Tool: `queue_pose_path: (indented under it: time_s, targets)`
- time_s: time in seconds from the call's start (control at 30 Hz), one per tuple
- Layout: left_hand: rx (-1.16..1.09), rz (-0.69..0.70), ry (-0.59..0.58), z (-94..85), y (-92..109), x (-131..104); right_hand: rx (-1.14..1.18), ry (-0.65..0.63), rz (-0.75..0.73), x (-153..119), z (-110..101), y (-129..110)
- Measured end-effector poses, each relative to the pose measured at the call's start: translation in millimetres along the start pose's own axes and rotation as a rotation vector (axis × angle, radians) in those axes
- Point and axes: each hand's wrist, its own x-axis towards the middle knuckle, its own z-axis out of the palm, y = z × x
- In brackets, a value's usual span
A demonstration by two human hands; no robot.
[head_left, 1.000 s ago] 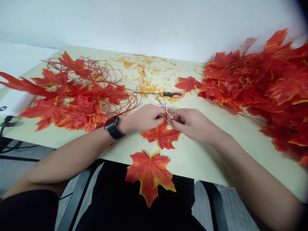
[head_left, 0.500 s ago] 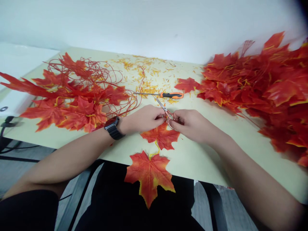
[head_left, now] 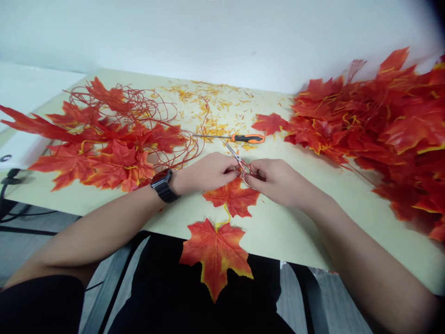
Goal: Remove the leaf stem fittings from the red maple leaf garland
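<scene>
Because the broad, pale-yellow worktop stretched to both sides, a heap of red, pointed artificial leaves sat off right, presumably leaving elbow room; two orange-red, yellow-edged, star-shaped leaves lay in front, one reaching past the edge; the left hand was pinched closed, perhaps steadying something hidden, while the right hand gripped rose-gold-handled metal scissors by the handles.

The whole view is tipped slightly compared with a second ago. The big leaf pile on the right appears a little lower and further left, most clearly at its top. The right hand and left hand also show a touch lower, as do the tips of the scissors.
</scene>
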Motion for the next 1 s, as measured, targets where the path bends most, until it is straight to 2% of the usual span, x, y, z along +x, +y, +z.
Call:
queue_pose_path:
  time_s: [1.0]
  targets:
    - [-0.021, 0.024, 0.012, 1.5, -3.3, -0.4, 0.021, -0.008, -0.010, -0.1, 0.5, 3.7]
